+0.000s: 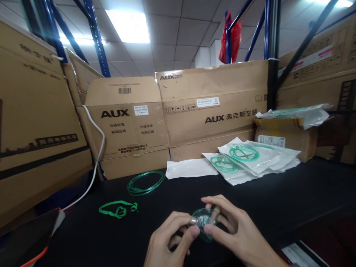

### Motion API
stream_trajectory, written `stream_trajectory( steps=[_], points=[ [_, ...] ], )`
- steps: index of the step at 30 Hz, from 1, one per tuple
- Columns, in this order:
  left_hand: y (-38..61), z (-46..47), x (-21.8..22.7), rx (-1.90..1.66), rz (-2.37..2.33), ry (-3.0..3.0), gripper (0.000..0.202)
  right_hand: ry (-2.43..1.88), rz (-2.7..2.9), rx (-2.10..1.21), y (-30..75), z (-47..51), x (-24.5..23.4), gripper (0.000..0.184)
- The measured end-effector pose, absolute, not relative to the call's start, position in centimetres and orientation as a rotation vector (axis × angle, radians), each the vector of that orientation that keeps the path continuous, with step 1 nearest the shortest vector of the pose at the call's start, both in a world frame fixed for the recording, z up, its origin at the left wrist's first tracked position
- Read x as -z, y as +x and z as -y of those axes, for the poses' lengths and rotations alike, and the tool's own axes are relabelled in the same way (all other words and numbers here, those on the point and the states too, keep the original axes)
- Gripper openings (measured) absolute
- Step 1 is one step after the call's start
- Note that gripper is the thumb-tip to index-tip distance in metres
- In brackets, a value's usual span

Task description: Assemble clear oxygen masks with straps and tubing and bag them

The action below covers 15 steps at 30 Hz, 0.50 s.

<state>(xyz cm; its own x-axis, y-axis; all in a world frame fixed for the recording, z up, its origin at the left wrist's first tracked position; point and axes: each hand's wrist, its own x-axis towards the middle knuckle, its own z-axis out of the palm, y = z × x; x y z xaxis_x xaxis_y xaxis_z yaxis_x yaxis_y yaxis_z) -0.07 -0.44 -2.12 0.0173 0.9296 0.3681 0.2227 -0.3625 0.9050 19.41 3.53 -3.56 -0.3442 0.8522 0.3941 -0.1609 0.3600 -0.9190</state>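
A small, clear, green-tinted plastic mask (pixel 206 237) is between my two hands, low in the middle of the head view. My left hand (pixel 174 237) is closed at its left edge, thumb and forefinger by a small shiny metal strip (pixel 193 220). My right hand (pixel 236 226) curls round the right side, its thumb pressed on the plastic and its fingers over the far rim. Part of the mask is hidden behind the fingers. To the left on the black table lie a green elastic strap (pixel 111 213) and a coil of green tubing (pixel 146 191).
White packets with green tubing (pixel 256 157) are piled at the back right. Behind them stands a small cardboard box (pixel 294 139) with another packet (pixel 303 112) on top. Large cardboard panels (pixel 208 107) wall the back. A dark tablet-like device (pixel 30 237) with a white cable (pixel 98 159) lies at left.
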Motion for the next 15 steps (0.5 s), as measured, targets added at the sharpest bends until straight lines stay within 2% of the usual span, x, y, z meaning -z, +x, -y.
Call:
stream_trajectory(
  steps=[4,15],
  points=[
    [-0.2,0.4,2.3,-1.377,-1.169,1.655,0.025,-0.617,1.569,-1.272,19.4,-3.5,2.7,0.023],
    [-1.3,-0.2,2.6,-1.278,-1.135,1.802,0.021,-0.617,1.509,-1.432,19.6,-3.1,2.4,0.024]
  ],
)
